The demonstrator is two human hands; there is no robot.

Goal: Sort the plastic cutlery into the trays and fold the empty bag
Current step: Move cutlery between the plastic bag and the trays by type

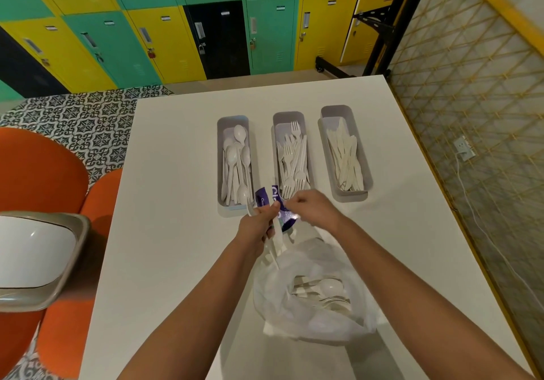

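Three grey oblong trays beyond the fingers: spoons tray (pixel 234 160), forks tray (pixel 291 155), knives tray (pixel 344 152). Left hand (pixel 259 223) grips white plastic cutlery (pixel 272 241); right hand (pixel 312 207) fingers curled, pinching the purple label (pixel 279 203). Crinkled clear bag (pixel 312 288) below holds more pieces.

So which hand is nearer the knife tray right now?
Right. The right hand sits just before the fork tray, a short way to the left of the knife tray. The left hand, holding cutlery, is farther left, near the spoon tray.
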